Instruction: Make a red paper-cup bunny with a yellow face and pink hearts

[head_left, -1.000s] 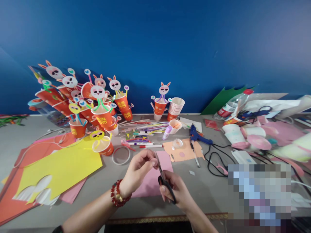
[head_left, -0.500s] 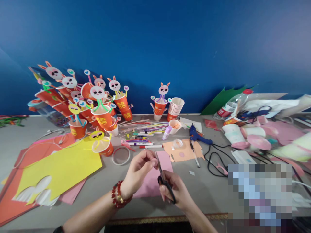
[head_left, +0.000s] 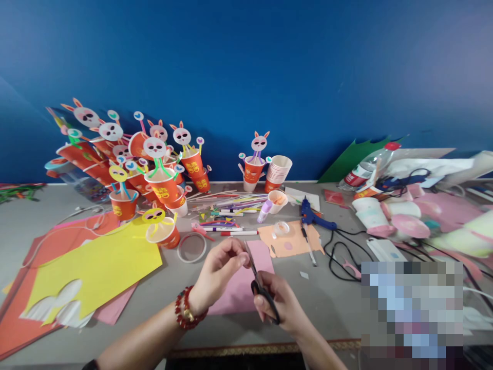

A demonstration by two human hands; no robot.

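Moved since half a second ago: barely anything; the beaded left wrist has slipped a touch to the left, while left hand (head_left: 215, 280), right hand (head_left: 282, 302) and scissors (head_left: 266, 297) keep nearly the same place.
Blue wall (head_left: 246, 67): fills the upper part of the view.
Grey table (head_left: 327, 313): spreads below it, crowded along the back and both sides.
Rabbit-topped cups (head_left: 162, 189): a cluster of orange ones at the back left, with one more standing apart beside a stack of cups (head_left: 280, 169).
Yellow sheet (head_left: 111, 262): on red sheets (head_left: 23, 313) at the left, rounded pieces cut from its near end.
Pink sheet (head_left: 241, 290): flat on the table, under and between the hands.
Left hand: thumb and fingertips pinched together at the blade tips; whether anything is between them is too small to tell.
Right hand: fingers closed round the scissor handles.
Glue gun (head_left: 318, 217): blue, lying right of centre.
Scissors: black-handled, above the pink sheet, blades pointing away toward the left fingertips.
Tape ring (head_left: 181, 252): near the left hand.
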